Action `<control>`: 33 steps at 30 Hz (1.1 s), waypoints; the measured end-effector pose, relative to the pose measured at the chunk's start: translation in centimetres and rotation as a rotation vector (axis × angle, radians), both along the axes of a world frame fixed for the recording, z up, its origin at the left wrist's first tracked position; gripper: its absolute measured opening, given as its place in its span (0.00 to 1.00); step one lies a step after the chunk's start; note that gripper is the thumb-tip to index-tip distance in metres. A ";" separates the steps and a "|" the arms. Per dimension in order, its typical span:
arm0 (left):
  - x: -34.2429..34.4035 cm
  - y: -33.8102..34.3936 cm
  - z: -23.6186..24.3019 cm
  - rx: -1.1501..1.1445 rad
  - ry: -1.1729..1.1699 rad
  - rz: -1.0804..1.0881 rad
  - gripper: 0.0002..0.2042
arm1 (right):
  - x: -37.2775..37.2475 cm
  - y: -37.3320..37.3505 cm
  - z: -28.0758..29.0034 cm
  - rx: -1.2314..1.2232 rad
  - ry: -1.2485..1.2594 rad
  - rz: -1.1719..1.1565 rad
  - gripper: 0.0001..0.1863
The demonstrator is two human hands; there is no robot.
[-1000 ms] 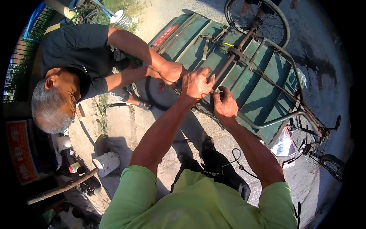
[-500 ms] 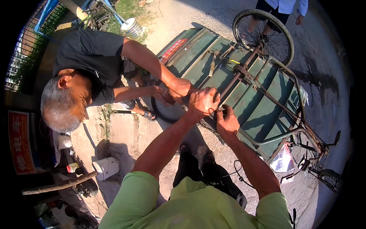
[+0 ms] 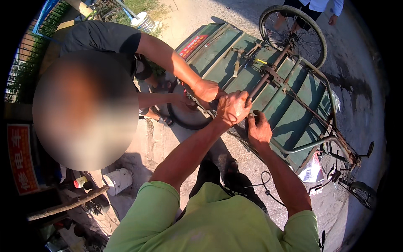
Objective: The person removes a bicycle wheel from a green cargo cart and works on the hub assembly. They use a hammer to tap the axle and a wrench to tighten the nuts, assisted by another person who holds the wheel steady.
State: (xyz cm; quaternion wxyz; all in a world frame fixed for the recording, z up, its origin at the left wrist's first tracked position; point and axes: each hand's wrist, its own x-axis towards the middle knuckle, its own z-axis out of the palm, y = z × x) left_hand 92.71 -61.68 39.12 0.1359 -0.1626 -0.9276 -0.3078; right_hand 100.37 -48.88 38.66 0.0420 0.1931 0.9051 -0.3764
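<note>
A green tricycle cart bed (image 3: 224, 52) lies overturned in front of me, its rusty axle (image 3: 261, 85) running across the underside. My left hand (image 3: 233, 108) is wrapped round the near end of the axle; the knuckles hide the exact grip. Close on its right, my right hand (image 3: 259, 129) hovers at the cart's near edge with thumb and forefinger bent and slightly apart, nothing visible between them. A co-worker's hand (image 3: 205, 90) reaches in right beside my left hand, and the co-worker's other hand (image 3: 183, 100) is lower, at a dark wheel (image 3: 189, 119).
A spoked wheel (image 3: 321, 52) stands up at the axle's far end. A hammer (image 3: 237, 63) and other tools lie on the cart's underside. The chain (image 3: 308, 108) runs toward the frame and pedals at right. White buckets (image 3: 118, 181) stand at left; another person (image 3: 315, 5) is at the far side.
Both my hands have shifted slightly right in the view, and my right thumb and forefinger show more apart. The co-worker's head has come lower and nearer; their hand stays by mine.
</note>
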 end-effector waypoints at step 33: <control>1.2 0.0 0.0 0.101 0.044 0.007 0.08 | 0.8 -0.2 -0.4 0.026 0.055 0.001 0.22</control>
